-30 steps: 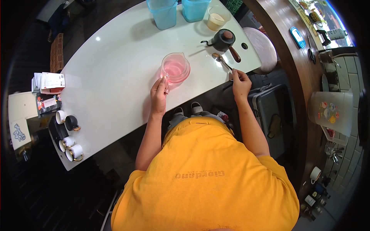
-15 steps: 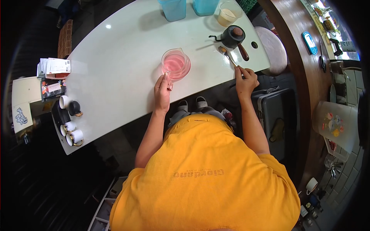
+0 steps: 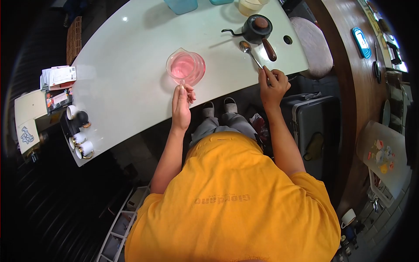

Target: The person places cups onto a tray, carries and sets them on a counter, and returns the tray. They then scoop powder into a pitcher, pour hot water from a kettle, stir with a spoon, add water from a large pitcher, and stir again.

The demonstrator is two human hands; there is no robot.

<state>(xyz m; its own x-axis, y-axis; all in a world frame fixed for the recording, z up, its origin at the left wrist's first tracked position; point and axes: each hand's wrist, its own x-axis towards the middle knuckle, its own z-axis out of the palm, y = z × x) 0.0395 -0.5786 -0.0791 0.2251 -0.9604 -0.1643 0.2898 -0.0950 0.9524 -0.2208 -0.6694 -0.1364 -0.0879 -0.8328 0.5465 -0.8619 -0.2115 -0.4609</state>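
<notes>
My left hand [image 3: 182,107] is closed around the handle of a clear glass pitcher [image 3: 185,65] holding pink liquid, above the white table. Whether the pitcher's base touches the table, I cannot tell. At the table's front right, my right hand [image 3: 274,87] has its thumb and fingers at the handle end of a metal spoon [image 3: 245,46]. The spoon's bowl points away from me, beside a black gooseneck kettle [image 3: 256,29] with a wooden knob and handle.
Blue containers [image 3: 182,5] and a clear cup with pale contents [image 3: 251,6] stand at the table's far edge. White mugs [image 3: 84,149] sit at the left end. A pale stool [image 3: 310,48], a dark suitcase [image 3: 317,126] and a wooden counter [image 3: 349,87] lie to the right.
The view has shifted slightly. My left hand still holds the pitcher, its handle now turned more toward me. The right hand's fingers look more spread at the spoon's end.
</notes>
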